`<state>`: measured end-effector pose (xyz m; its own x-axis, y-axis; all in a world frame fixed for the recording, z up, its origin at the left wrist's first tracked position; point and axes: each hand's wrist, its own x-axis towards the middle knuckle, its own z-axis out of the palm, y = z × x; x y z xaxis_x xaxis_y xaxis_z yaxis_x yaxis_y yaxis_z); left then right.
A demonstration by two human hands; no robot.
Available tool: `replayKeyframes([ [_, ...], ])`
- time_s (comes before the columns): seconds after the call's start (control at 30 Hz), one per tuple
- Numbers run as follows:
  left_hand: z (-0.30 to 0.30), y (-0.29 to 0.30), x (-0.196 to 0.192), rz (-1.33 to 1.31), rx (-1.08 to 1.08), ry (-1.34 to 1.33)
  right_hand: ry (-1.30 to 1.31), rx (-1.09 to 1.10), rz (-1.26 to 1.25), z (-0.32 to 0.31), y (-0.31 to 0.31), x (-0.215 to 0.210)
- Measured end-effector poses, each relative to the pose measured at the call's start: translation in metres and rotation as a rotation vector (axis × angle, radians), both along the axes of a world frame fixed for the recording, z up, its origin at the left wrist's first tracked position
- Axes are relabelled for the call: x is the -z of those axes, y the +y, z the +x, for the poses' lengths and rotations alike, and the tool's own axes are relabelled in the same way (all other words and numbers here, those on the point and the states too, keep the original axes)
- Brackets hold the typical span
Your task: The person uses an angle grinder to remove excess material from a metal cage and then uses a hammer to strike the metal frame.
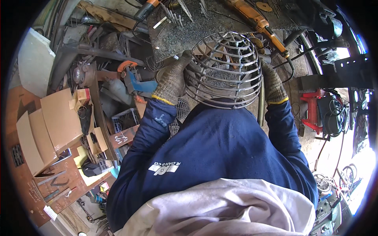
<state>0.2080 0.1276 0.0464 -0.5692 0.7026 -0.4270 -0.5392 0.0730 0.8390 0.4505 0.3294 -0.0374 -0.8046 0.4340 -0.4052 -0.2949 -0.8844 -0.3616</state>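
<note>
A dome-shaped wire cage point(238, 83), made of grey metal rings joined by upright ribs, is held in front of my body at the near edge of the worktable. My left hand point(175, 75), in a knitted grey glove with a yellow cuff, grips its left side. On the opposite side my right hand point(274, 82), gloved the same way, holds the rim, its fingers partly hidden behind the rings. The cage's narrower end points away from me, and its wide ring sits close to my chest.
Metal grit and thin rods lie on the worktable point(163, 41). An orange power tool point(252, 16) rests at the far right of it. Left are a blue-and-orange clamp-like tool point(138, 83) and an open cardboard box point(59, 118); a red stool point(312, 112) stands right.
</note>
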Motion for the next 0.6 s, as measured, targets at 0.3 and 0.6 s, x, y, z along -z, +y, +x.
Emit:
replayKeyframes([
  [0.3, 0.012, 0.004, -0.023, 0.109, -0.007, 0.12, 0.093, -0.024, 0.056, 0.004, 0.0, -0.007],
  [0.6, -0.006, -0.007, -0.003, 0.261, 0.159, -0.054, -0.137, 0.15, 0.455, 0.011, -0.005, -0.057],
])
